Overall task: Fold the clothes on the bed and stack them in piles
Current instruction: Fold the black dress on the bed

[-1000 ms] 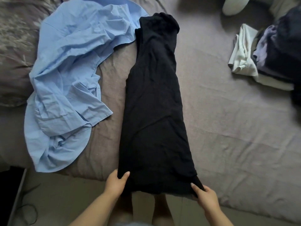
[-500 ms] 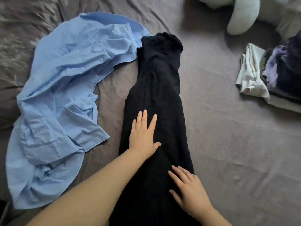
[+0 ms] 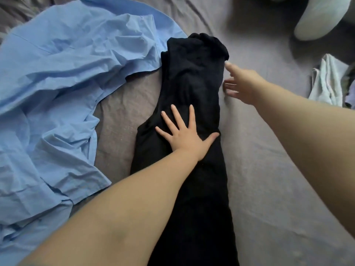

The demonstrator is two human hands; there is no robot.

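We see a bed (image 3: 269, 169) covered in a grey-mauve sheet (image 3: 278, 198), lightly creased, with long folds running across its far part. At the upper right corner we see a pale, rounded soft thing (image 3: 317, 18) resting on the sheet, cut off by the frame; we cannot tell what it is. A darker shadow lies on the sheet around it. Along the top left edge we see a strip of darker grey bedding (image 3: 21, 8), rumpled into ridges; whether it is a pillow or a blanket we cannot tell.
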